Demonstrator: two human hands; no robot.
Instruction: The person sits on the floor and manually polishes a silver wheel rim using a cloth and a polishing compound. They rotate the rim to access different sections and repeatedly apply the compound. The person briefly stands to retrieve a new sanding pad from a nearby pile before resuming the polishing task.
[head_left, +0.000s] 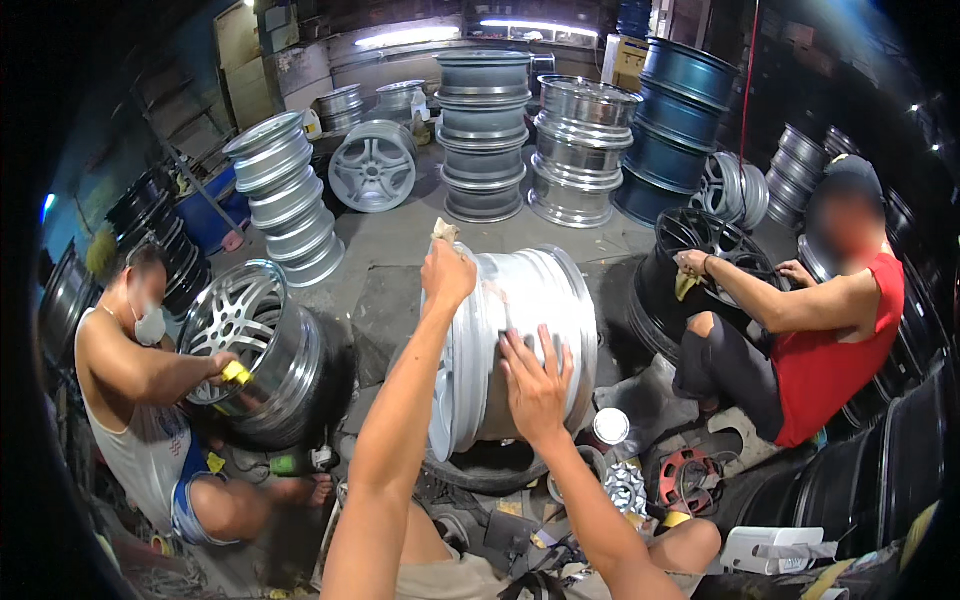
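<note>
A silver-grey wheel rim (540,300) stands on edge in front of me, its barrel facing up and its spoked face to the left. Above the rim's far left edge is my left hand (448,272), closed on a small folded tan piece (446,231); whether that is cloth or sandpaper cannot be made out. My right hand (537,385) lies with fingers spread on the near side of the barrel and holds nothing. Beneath the rim, a dark tire (485,475) shows partly.
At left, a person in a mask (150,325) works on a multi-spoke rim (235,320). At right, a person in red (840,330) handles a black rim (700,235). Stacked rims (485,130) stand behind. A white-lidded can (611,427) and red reel (690,480) sit near my right arm.
</note>
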